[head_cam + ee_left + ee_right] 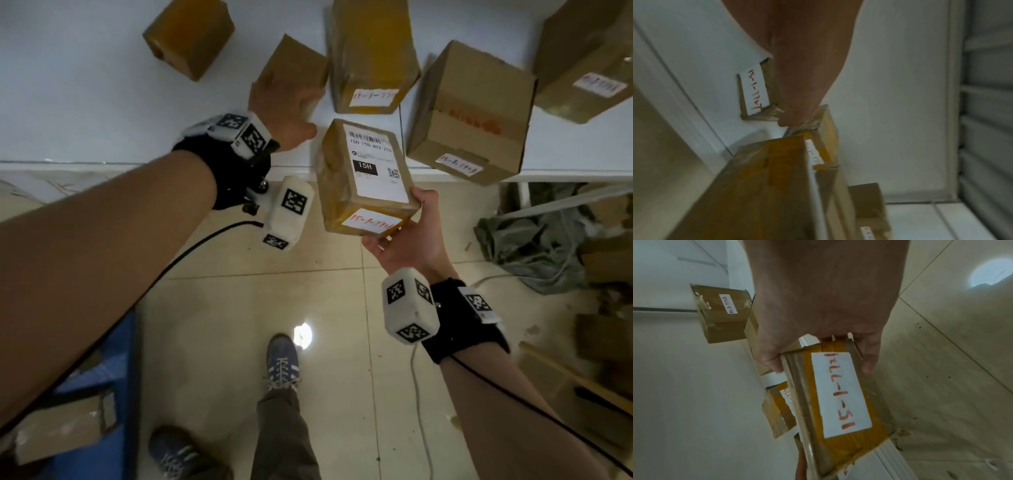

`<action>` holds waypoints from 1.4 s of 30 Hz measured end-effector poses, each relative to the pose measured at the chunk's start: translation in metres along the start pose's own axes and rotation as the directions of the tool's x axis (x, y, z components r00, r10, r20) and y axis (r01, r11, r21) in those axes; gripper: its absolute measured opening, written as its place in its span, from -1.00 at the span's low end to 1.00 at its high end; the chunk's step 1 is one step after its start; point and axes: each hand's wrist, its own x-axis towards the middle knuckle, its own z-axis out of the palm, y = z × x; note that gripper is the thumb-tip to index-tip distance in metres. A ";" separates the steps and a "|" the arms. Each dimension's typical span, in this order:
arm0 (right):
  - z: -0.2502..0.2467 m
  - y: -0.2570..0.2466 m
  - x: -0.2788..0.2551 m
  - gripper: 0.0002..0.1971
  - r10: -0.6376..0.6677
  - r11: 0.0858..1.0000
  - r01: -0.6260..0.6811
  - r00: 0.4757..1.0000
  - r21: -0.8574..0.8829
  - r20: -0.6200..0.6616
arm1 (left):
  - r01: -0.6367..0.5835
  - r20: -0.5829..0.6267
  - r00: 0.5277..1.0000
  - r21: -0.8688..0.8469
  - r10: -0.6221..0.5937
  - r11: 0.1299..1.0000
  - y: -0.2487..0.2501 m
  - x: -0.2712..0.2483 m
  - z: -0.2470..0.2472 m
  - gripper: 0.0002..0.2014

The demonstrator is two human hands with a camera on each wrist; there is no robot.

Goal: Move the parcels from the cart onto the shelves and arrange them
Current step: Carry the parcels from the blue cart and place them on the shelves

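My right hand [404, 236] grips a taped cardboard parcel [366, 178] by its near end, just in front of the white shelf [85, 85]. The parcel carries a printed shipping label on top and a white sticker with red handwriting [840, 394] on the end. My left hand [284, 113] reaches onto the shelf and holds a small brown parcel [291, 65], fingers over its front. In the left wrist view that small parcel [754, 91] shows a handwritten sticker behind my hand [803, 73].
Several more parcels stand on the shelf: one at the far left [188, 34], a tall one [373, 51], a cube [469, 109] and one at the right edge [589, 58]. A blue cart [116, 359] holding a box [65, 428] is at lower left. Grey cloth [534, 240] lies on the floor.
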 end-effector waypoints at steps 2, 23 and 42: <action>0.008 -0.005 0.007 -0.54 -0.010 1.000 0.010 1.000 -0.003 -0.001 | 0.054 0.111 0.991 0.166 -0.073 0.985 -0.011 0.016 0.004 -0.40; 0.117 -0.034 0.070 -0.47 -0.009 0.992 0.028 0.987 -0.119 0.162 | 0.290 -0.018 0.954 0.318 -0.300 0.903 -0.071 0.025 -0.014 -0.10; 0.142 0.021 0.081 -0.84 -0.130 0.983 0.129 0.992 0.134 -0.001 | 0.170 -0.183 0.968 -0.024 -0.171 0.985 -0.093 -0.021 -0.010 -0.05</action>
